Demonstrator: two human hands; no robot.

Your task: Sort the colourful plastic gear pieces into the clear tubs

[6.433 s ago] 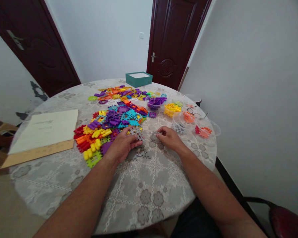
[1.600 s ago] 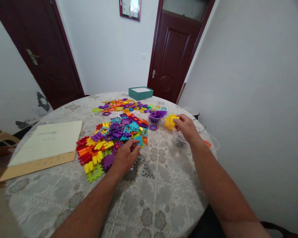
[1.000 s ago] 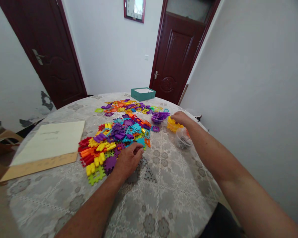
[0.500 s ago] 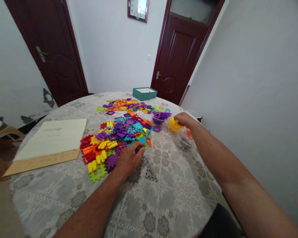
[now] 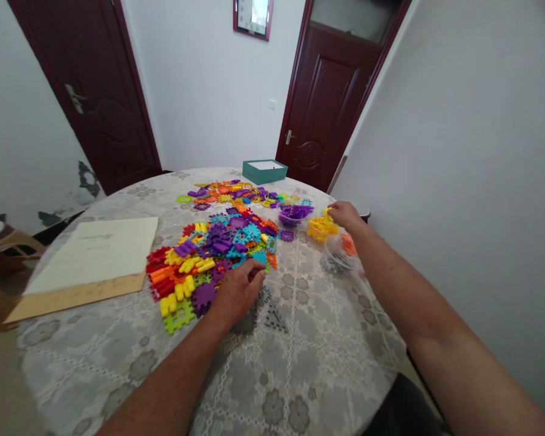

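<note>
My right hand (image 5: 346,215) is at the far right of the table, above a clear bowl of yellow pieces (image 5: 322,229). Its fingers pinch a yellow plastic building piece (image 5: 328,212), partly covered by the fingertips. Resting at the near right edge of a large pile of interlocking plastic pieces (image 5: 227,236), my left hand (image 5: 241,286) has its fingers curled together; whatever is under them is hidden. Grey building pieces (image 5: 276,319) lie beside and partly beneath it. The pile mixes purple, blue, red, yellow, orange and green toothed plates and connectors.
A bowl of purple pieces (image 5: 293,214) stands left of the yellow one. Nearer me is a clear bowl of grey pieces (image 5: 340,254), with orange pieces (image 5: 348,243) behind it. A second pile (image 5: 236,192), a green box (image 5: 264,174) and paper sheets (image 5: 95,248) are also on the table.
My right hand has lifted slightly and moved right, out of the yellow bowl, with a yellow piece in its fingers. My left hand stays where it was.
</note>
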